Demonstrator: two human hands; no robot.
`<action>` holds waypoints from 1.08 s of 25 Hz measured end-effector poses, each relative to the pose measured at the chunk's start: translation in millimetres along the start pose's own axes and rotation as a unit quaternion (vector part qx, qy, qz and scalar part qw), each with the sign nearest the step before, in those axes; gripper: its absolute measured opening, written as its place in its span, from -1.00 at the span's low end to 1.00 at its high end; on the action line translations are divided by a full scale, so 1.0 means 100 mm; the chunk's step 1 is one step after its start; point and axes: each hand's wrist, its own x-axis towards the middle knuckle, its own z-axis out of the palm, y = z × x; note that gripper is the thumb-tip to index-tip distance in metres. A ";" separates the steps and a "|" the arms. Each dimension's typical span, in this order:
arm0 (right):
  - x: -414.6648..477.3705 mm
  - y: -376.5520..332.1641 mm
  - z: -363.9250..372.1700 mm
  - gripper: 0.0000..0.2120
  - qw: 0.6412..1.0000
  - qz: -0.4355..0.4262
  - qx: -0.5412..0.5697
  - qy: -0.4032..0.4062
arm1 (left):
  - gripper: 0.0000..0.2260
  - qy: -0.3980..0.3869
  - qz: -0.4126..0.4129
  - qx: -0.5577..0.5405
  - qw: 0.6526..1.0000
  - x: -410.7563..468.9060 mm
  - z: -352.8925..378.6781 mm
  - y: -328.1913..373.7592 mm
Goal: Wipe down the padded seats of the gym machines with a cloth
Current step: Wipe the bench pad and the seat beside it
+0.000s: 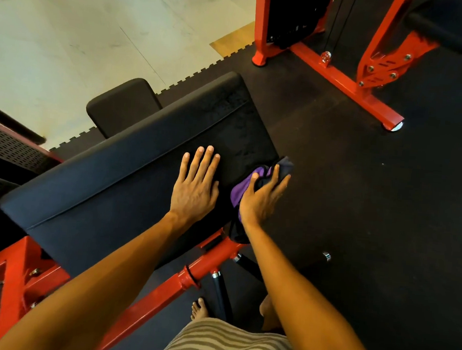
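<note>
Head view: left hand lies flat on the padded seat, right hand grips the cloth at its edge

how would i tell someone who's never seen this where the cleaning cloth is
Find the long black padded seat on the red frame in the middle of the view. At its right edge, the right hand grips a bunched cloth. It is the only purple thing in view.
</note>
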 end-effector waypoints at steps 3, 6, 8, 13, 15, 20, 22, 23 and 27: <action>0.41 -0.22 -0.06 -0.45 0.999 -0.039 -0.034 -0.001 | -0.40 0.003 0.001 0.016 1.000 -0.01 0.03 0.01; 0.29 -0.42 -0.07 -0.38 0.982 -0.160 -0.096 -0.009 | -0.39 0.004 -0.001 0.029 1.000 0.00 0.06 0.03; 0.00 -0.43 -0.08 -0.33 0.958 -0.255 -0.117 -0.054 | -0.41 0.010 -0.002 0.032 0.999 0.01 0.08 0.04; 0.01 0.08 -0.31 -0.24 0.907 -0.385 -0.127 -0.114 | -0.42 0.016 -0.003 0.023 1.000 0.01 0.08 0.03; 0.32 0.01 -0.35 -0.21 0.923 -0.341 -0.141 -0.106 | -0.41 0.020 -0.007 0.020 1.000 0.01 0.09 0.04; 0.64 -0.78 -0.12 -0.21 0.949 -0.266 -0.139 -0.091 | -0.41 0.033 -0.005 0.023 0.999 0.01 0.12 0.03; 0.54 -0.74 -0.14 -0.21 0.924 -0.335 -0.147 -0.111 | -0.40 0.030 -0.002 0.021 0.999 0.01 0.12 0.04; 0.48 -0.62 -0.19 -0.22 0.902 -0.386 -0.147 -0.122 | -0.40 0.029 -0.001 0.021 0.999 0.01 0.12 0.04; 0.40 -0.04 -0.44 -0.40 0.853 -0.472 -0.152 -0.164 | -0.44 0.035 -0.007 0.001 0.999 0.02 0.07 0.03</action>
